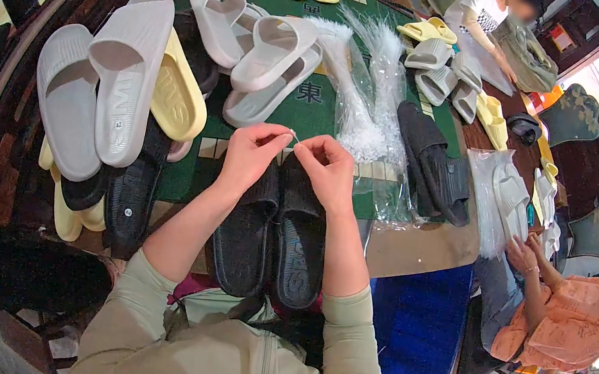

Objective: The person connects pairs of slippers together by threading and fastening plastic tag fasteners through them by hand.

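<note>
A pair of black slide sandals (pixel 299 254) lies side by side at the table's near edge, toes pointing away from me. Above their toe ends, my left hand (pixel 250 159) and my right hand (pixel 327 174) meet, each pinching with thumb and forefinger. Between the fingertips runs a short, thin whitish plastic strand (pixel 294 135); how it joins the sandals cannot be made out. Beyond my right hand, a big bundle of similar thin clear-white strands (pixel 363 114) spills from a clear plastic bag (pixel 397 195).
Grey slides (pixel 124 82), yellow slides (pixel 179 88) and black ones pile up on my left. More grey slides (pixel 270 55) lie ahead, and black slides (pixel 431 157) on the right. Co-workers sit across the green-topped table; one in an orange shirt (pixel 558 321) handles pale slides at right.
</note>
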The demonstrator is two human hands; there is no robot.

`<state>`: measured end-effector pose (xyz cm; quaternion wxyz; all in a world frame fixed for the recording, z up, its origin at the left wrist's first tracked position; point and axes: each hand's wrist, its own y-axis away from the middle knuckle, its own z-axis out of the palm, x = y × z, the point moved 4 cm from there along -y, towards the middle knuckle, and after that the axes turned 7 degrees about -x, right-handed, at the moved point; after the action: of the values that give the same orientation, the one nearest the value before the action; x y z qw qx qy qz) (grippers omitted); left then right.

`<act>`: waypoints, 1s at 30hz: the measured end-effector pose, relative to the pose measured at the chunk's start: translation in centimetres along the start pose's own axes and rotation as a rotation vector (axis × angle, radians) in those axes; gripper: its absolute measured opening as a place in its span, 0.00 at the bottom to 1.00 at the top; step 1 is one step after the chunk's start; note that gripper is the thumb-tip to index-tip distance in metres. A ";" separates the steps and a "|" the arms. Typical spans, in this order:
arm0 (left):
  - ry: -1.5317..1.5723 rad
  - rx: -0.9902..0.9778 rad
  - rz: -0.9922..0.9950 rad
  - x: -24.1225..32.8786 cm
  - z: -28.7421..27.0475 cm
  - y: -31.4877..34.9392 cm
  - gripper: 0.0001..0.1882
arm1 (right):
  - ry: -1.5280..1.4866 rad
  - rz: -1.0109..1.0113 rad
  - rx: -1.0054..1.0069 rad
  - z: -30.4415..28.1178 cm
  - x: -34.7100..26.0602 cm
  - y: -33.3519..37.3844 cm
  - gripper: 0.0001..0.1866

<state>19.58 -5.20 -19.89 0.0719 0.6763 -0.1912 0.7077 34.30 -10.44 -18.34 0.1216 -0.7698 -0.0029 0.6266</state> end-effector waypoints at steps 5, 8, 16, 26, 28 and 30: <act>-0.094 0.046 0.077 0.3 0.6 0.5 0.07 | -0.041 0.005 0.004 0.1 0.4 0.0 0.05; -0.360 0.062 0.184 1.1 0.7 0.8 0.06 | -0.021 0.000 0.003 0.0 0.4 -0.1 0.04; -0.552 0.084 0.317 2.0 1.0 1.2 0.04 | -0.020 -0.005 -0.004 0.0 1.5 -0.3 0.04; -0.639 0.059 0.420 2.2 1.4 1.5 0.03 | 0.133 -0.050 0.015 0.2 0.3 0.1 0.04; -0.707 0.041 0.465 2.3 1.8 1.7 0.03 | 0.201 -0.063 0.030 0.2 0.2 0.1 0.03; -0.730 0.039 0.488 2.4 1.9 1.8 0.03 | 0.204 -0.069 0.041 0.3 0.3 0.1 0.03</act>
<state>20.49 -7.91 -17.79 -0.1823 0.8183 -0.3449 0.4221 34.10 -10.43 -18.65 0.1585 -0.8263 -0.0040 0.5405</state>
